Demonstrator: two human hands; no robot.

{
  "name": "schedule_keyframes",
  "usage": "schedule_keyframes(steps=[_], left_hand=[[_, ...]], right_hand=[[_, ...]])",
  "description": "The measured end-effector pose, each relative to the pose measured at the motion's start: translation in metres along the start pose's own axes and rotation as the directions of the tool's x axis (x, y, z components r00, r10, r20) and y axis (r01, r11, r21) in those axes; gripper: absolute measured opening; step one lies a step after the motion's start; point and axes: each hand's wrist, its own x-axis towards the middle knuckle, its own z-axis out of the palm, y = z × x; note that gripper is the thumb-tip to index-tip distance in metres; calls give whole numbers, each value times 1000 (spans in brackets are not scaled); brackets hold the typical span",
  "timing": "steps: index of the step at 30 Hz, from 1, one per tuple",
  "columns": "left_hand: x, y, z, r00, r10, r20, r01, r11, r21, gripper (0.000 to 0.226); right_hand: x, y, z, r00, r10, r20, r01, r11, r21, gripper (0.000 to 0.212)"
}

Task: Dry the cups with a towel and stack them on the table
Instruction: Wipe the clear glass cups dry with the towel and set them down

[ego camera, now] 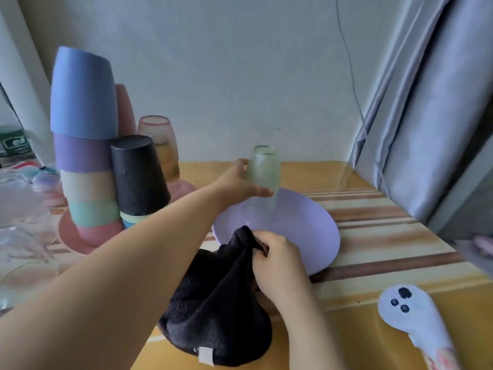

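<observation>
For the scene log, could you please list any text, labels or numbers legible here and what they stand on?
No text can be read.
Green box at the far left: white lettering, too blurred to read.
Pale tag on the black towel: no lettering visible.
White paddle: dark dots only, no letters.

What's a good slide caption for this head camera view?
Left hand grips an upturned green glass over a purple plate while the right hand holds a black towel.
</observation>
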Motion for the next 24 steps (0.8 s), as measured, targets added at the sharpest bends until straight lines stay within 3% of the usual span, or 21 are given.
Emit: schedule_keyframes(steps=[4,10,24], left_hand=[[-1,-2,1,999,9,-32,-8,1000,21,66],[-10,-1,-2,994,73,-82,-66,995,81,62],[-48,23,-33,961,134,-242,-176,971,-160,57]], right_hand=[[0,0,1,1000,21,-5,-21,1000,6,35],[-1,-1,3,1000,18,-17,-17,1000,8,34],[2,1,5,1000,-10,-16,11,1000,21,36]])
